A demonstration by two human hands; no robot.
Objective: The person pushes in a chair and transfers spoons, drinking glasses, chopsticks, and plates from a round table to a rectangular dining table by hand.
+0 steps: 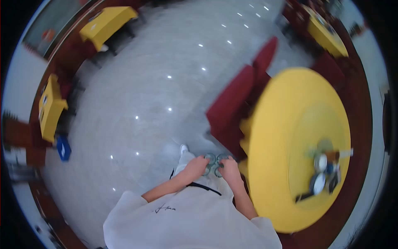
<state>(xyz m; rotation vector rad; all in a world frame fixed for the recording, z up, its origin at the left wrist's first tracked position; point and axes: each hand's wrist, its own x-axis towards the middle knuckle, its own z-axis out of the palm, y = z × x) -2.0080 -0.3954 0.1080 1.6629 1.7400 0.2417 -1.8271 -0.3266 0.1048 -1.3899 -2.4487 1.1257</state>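
- Clear glasses [210, 158], bunched together between the two hands, in front of the white shirt [186, 220]
- Left hand [199, 168] curled around the glasses' left side
- Right hand [229, 167] curled around their right side
- Round yellow table [273, 157] just right, bearing blurred items [320, 162]
- Dark red chairs [234, 97] beside the table
- White shoe [183, 148] on the grey floor [137, 95]

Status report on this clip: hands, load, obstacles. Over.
Left hand and right hand both gripping. Clustered glasses held together at waist height. Round yellow table close on right, red chairs ahead-right. Over.
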